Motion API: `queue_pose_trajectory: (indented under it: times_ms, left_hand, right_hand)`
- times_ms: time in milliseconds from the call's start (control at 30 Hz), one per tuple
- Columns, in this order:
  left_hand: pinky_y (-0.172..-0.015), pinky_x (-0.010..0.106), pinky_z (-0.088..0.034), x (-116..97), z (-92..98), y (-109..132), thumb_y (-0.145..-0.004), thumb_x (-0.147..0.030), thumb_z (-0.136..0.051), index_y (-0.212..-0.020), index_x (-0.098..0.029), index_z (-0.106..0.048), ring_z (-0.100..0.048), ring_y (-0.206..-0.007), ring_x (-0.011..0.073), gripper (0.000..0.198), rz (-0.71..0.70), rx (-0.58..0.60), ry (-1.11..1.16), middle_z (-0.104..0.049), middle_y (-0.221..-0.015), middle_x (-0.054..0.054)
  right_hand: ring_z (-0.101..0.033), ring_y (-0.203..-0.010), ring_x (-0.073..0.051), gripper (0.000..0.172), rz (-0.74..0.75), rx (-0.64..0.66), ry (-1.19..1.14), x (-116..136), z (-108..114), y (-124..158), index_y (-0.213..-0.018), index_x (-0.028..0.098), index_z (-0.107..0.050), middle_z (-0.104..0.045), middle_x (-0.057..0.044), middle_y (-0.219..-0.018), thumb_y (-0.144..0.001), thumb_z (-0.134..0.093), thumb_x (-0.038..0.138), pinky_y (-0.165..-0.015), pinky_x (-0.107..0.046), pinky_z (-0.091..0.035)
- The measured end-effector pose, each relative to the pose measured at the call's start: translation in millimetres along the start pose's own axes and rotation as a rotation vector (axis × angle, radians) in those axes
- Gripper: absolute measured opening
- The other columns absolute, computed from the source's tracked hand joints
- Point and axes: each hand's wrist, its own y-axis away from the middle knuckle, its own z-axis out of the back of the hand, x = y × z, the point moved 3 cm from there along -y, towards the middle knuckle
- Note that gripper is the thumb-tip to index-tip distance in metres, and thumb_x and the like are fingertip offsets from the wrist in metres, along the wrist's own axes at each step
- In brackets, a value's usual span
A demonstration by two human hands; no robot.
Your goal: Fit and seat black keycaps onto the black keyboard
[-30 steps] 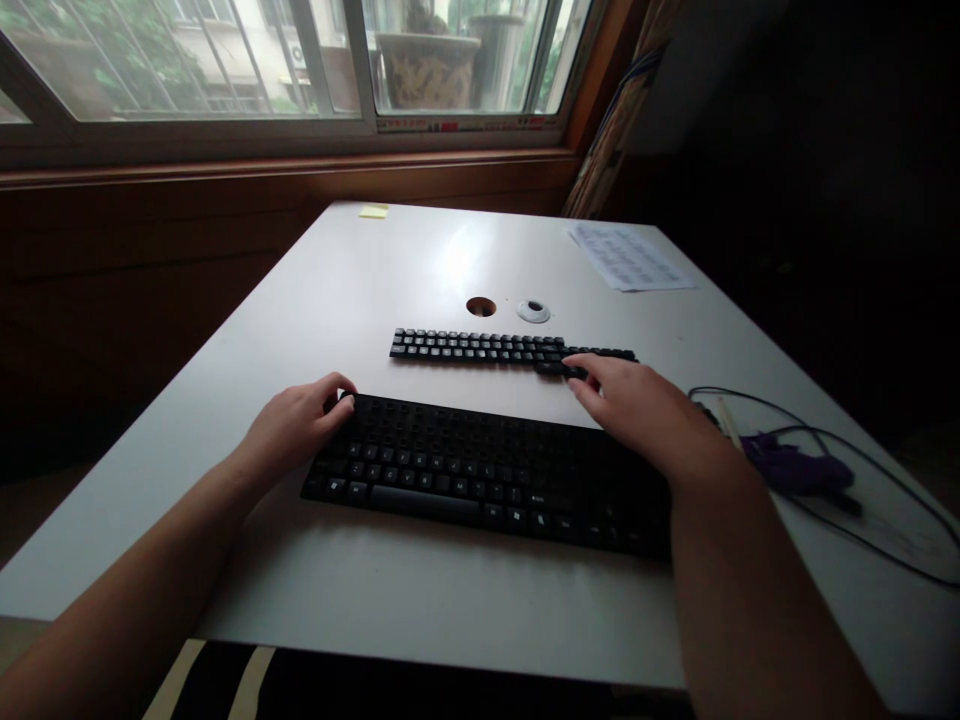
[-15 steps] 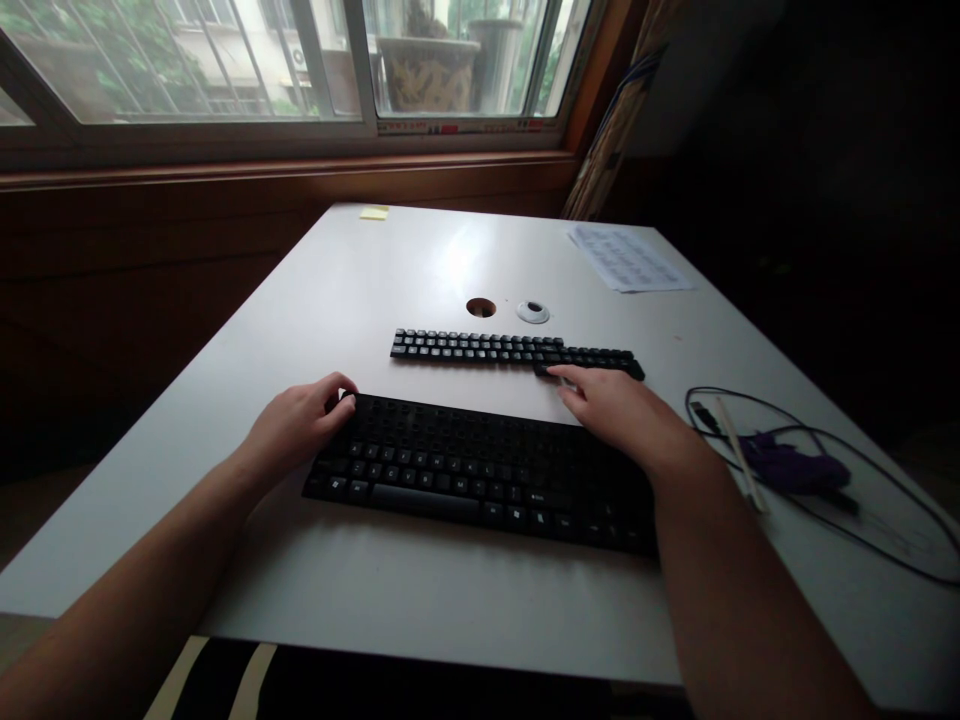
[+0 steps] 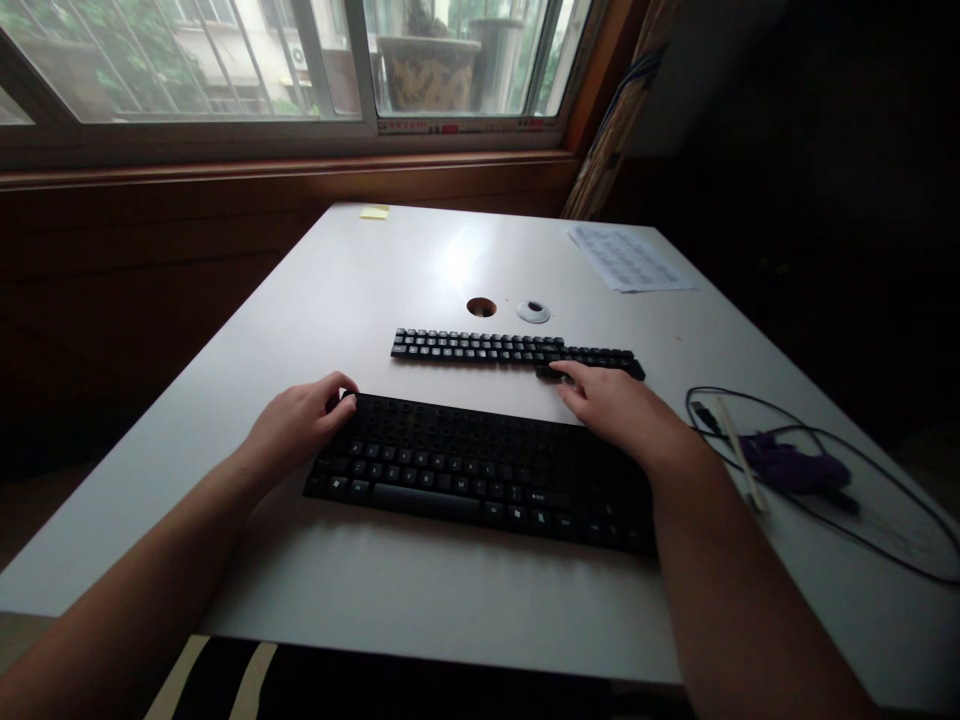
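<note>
1. I see the left hand [image 3: 296, 425] at the far left corner of the black keyboard [image 3: 480, 475], fingers curled narrow around that corner and thumb tucked against the edge. It holds the board.
2. The right hand [image 3: 615, 410] reaches past the keyboard's far edge, with its wrist over the board's right part. The fingers [image 3: 571, 372] are stretched out and close together, and their tips touch the near edge of the keycap strip [image 3: 487, 347]. I can't tell if they pinch a cap or just rest on it.
3. The keyboard lies flat on the white table [image 3: 375, 290], near the front edge and a bit skewed. The near rows show lettered caps; the far rows are too dark to read.
4. The keycap strip lies just beyond the keyboard, roughly parallel to it and apart from it.
5. Behind the strip are a round cable hole [image 3: 481, 307] and, just beside it, a white grommet cap [image 3: 533, 312].
6. On the right side of the table, a purple tool [image 3: 787, 462] sits inside a loop of black cable [image 3: 862, 530], with a thin white stick [image 3: 739, 450] near it.
7. At the far right there's a printed sheet [image 3: 628, 258]. A yellow sticky note [image 3: 373, 212] sits at the far edge, below the window [image 3: 225, 60].
</note>
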Motion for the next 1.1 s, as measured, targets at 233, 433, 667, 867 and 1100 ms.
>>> queue_pose_trajectory:
  times_ms: [233,433,667,867,1100]
  left_hand:
    - [-0.065,0.03,-0.04,-2,0.9,1,-0.095,-0.043,-0.042,-0.108,-0.023,-0.064,-0.062,-0.072,0.0216,0.032,0.007,0.004,0.004,-0.066,-0.078,0.002]
    - [-0.064,0.029,-0.04,-1,0.3,1,-0.095,-0.043,-0.042,-0.107,-0.023,-0.064,-0.063,-0.073,0.0219,0.032,0.004,0.003,-0.003,-0.066,-0.078,0.002]
    - [-0.065,0.029,-0.04,2,-1.1,0,-0.095,-0.043,-0.042,-0.107,-0.023,-0.064,-0.063,-0.073,0.0217,0.032,0.001,-0.001,-0.003,-0.066,-0.077,0.002]
    - [-0.066,0.03,-0.04,1,-1.1,0,-0.095,-0.043,-0.042,-0.108,-0.023,-0.064,-0.063,-0.074,0.022,0.032,0.004,0.004,-0.006,-0.066,-0.079,0.003]
    - [-0.065,0.029,-0.041,1,-1.2,0,-0.095,-0.043,-0.041,-0.107,-0.023,-0.064,-0.063,-0.074,0.0216,0.032,-0.005,-0.002,-0.008,-0.067,-0.079,0.003]
  right_hand:
    - [-0.068,-0.076,-0.022,0.031,0.025,0.016,-0.054,6,6,2,-0.116,0.027,-0.069,-0.075,-0.005,-0.089,-0.091,-0.055,0.037,-0.068,-0.032,-0.048]
    - [-0.066,-0.071,-0.019,0.024,0.052,0.03,-0.073,3,3,1,-0.104,0.027,-0.073,-0.074,-0.004,-0.087,-0.086,-0.062,0.039,-0.06,-0.029,-0.043]
    - [-0.066,-0.073,-0.02,0.024,0.074,0.064,-0.092,3,2,0,-0.101,0.027,-0.075,-0.074,-0.004,-0.088,-0.085,-0.063,0.04,-0.065,-0.031,-0.045]
    - [-0.065,-0.077,-0.02,0.028,0.149,0.08,-0.149,12,9,4,-0.101,0.023,-0.076,-0.072,-0.005,-0.089,-0.089,-0.058,0.042,-0.07,-0.033,-0.046]
    - [-0.066,-0.091,-0.02,0.027,0.256,0.211,-0.351,17,20,14,-0.104,0.027,-0.075,-0.071,-0.005,-0.104,-0.09,-0.058,0.043,-0.081,-0.031,-0.051]
